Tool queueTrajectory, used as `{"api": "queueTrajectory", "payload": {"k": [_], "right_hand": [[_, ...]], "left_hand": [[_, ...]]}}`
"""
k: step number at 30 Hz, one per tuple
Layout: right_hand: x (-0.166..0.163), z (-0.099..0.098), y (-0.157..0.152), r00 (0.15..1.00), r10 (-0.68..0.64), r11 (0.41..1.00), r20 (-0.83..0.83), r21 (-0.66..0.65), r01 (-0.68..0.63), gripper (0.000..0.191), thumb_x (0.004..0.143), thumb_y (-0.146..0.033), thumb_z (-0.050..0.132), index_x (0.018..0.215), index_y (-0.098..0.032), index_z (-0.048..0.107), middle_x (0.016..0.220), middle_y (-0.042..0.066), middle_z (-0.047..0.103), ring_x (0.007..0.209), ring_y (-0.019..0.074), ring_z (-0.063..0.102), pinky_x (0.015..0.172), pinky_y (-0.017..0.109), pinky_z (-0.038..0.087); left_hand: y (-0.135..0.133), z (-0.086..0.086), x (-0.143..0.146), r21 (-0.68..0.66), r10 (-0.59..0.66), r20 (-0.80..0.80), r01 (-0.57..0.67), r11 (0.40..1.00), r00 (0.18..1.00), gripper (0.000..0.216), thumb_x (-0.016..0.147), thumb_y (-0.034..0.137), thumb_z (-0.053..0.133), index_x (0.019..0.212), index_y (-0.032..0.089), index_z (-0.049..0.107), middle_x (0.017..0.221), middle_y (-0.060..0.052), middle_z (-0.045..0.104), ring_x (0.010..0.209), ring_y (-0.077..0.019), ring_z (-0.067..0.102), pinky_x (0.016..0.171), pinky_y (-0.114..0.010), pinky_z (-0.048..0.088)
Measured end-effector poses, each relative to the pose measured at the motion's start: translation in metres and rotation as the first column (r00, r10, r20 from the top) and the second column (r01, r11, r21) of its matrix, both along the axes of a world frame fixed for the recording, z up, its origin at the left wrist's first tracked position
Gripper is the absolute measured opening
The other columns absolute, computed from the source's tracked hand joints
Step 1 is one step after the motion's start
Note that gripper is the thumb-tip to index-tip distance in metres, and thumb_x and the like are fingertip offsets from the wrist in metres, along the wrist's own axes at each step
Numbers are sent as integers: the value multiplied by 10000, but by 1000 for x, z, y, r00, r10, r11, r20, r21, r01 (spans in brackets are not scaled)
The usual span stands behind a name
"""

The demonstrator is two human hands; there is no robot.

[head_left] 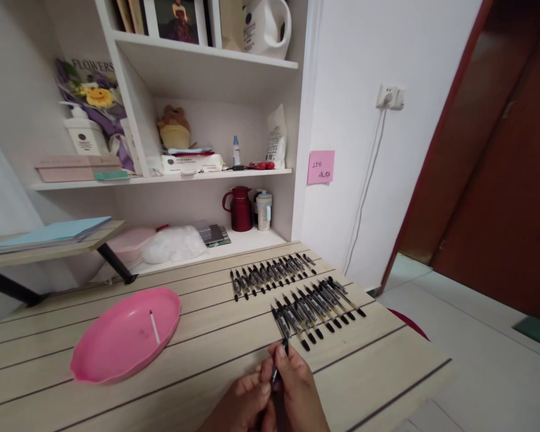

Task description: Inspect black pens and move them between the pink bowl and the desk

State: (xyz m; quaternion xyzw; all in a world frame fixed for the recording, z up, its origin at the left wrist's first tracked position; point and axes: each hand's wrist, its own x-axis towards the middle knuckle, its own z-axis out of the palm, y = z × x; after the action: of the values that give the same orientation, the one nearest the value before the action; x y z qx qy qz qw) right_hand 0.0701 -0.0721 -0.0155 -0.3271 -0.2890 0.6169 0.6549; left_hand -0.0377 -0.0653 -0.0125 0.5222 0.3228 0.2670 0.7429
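Note:
Both my hands meet at the table's front, around one black pen [275, 373]. My right hand [296, 378] pinches its upper part between thumb and fingers. Lower down, my left hand [251, 393] has its fingers closed about the pen's near end, which is partly hidden. Just beyond my hands lies a near row of black pens [317, 305], side by side and slanted. Behind it is a second row of similar pens [270, 273]. To the left sits a pink tray [117, 336] with a scalloped rim, and a thin white stick with a dark tip [154, 327] lies in it.
The wooden table [198, 372] has dark stripes. A small raised shelf [85, 237] with blue paper stands at left. White shelving [216, 174] behind holds a red jug [241, 209], a cup and a plastic bag. A pink note [321, 167] sticks to the wall.

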Motion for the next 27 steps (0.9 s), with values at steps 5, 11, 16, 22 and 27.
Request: {"api": "queueTrajectory", "payload": {"k": [5, 11, 16, 22, 27], "right_hand": [[2, 8, -3, 982, 86, 996, -169, 27, -83, 334, 759, -505, 556, 872, -198, 486, 609, -15, 567, 428, 61, 413, 408, 169, 313], [25, 34, 5, 970, -124, 990, -211, 41, 135, 308, 730, -469, 604, 903, -230, 519, 781, 1, 598, 681, 123, 551, 562, 226, 431], [44, 37, 17, 978, -197, 978, -75, 54, 201, 284, 666, -378, 684, 844, -201, 552, 583, -54, 494, 506, 82, 442, 508, 214, 373], [27, 19, 8, 973, 35, 998, 229, -64, -21, 329, 631, -441, 694, 650, -158, 528, 447, -65, 446, 406, 57, 334, 420, 200, 226], [23, 16, 6, 943, -39, 997, 332, -50, 58, 320, 596, -421, 720, 597, -150, 550, 473, -53, 473, 435, 62, 335, 438, 209, 233]], "left_hand": [[0, 8, -6, -63, -49, 61, 53, 997, 997, 371, 756, 511, 521, 830, 151, 572, 440, 55, 463, 311, -22, 262, 358, -191, 130], [-5, 18, -5, -111, -30, 61, 37, 993, 998, 332, 785, 450, 497, 890, 139, 545, 466, 54, 500, 278, -13, 241, 310, -179, 112], [-7, 21, -3, -198, 80, 52, -68, 978, 995, 314, 739, 435, 537, 888, 158, 526, 513, 63, 508, 258, -8, 267, 287, -176, 134], [-5, 16, 3, -125, 214, 9, -212, 969, 977, 327, 694, 463, 565, 826, 170, 507, 503, 73, 510, 235, -13, 287, 276, -181, 141], [-3, 9, 5, 0, 279, -79, -280, 960, 957, 383, 667, 538, 578, 758, 195, 434, 509, 77, 523, 224, -14, 307, 259, -176, 126]]}}
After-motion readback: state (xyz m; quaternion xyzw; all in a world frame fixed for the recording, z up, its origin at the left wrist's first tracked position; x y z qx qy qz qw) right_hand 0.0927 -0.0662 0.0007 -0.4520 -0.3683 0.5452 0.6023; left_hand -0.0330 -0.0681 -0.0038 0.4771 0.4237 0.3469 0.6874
